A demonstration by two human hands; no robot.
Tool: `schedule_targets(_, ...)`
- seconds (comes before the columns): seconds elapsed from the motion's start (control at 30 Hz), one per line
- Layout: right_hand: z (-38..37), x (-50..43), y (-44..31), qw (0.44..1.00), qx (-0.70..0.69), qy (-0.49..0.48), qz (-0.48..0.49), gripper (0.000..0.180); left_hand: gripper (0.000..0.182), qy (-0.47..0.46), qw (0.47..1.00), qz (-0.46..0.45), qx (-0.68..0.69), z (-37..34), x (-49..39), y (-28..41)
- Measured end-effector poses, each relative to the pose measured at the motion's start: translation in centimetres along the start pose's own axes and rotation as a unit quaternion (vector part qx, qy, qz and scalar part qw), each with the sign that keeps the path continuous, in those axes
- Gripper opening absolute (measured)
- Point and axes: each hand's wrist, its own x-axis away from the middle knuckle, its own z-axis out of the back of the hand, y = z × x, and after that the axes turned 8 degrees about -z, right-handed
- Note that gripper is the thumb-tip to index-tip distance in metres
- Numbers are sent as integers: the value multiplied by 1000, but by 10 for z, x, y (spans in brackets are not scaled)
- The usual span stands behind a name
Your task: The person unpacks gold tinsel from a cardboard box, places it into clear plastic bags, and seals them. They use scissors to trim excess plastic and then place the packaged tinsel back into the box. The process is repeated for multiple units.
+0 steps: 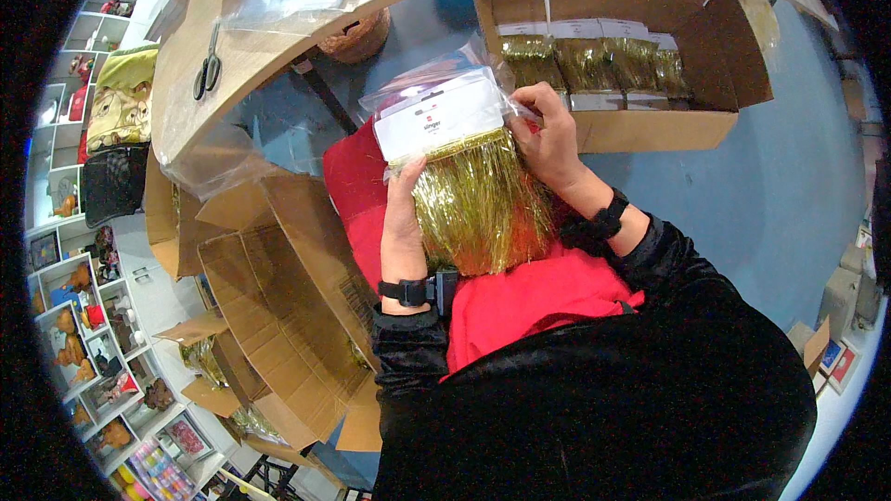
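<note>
A gold tinsel fringe garland (480, 202) hangs from a white printed header card (442, 115) above my red-covered lap. Clear plastic film (459, 69) shows around the card's upper edge and corners. My left hand (406, 198) grips the card's lower left corner, thumb on top. At the card's right edge, my right hand (546, 132) pinches the clear plastic between thumb and fingers.
An open cardboard box (654, 131) with several carded gold fringes stands beyond my right hand. Scissors (209, 69) lie on the curved wooden table (177, 62). Open cardboard cartons (292, 306) stand at my left. A woven basket (358, 38) is under the table edge.
</note>
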Motion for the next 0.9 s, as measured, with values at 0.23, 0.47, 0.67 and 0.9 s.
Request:
schedule_targets(0.23,3,-4,2,997,37,22,61,21,35,1,999,-27,-17,1,-3,-5)
schedule_targets(0.47,5,-6,4,992,-2,42,116,25,51,-11,1000,1,7,0,-3,-3)
schedule_targets(0.67,25,7,12,967,23,-70,244,34,49,-34,994,40,94,3,-1,-6)
schedule_targets(0.9,48,17,10,974,-124,-191,-7,41,60,-48,984,-100,-137,9,-11,-12)
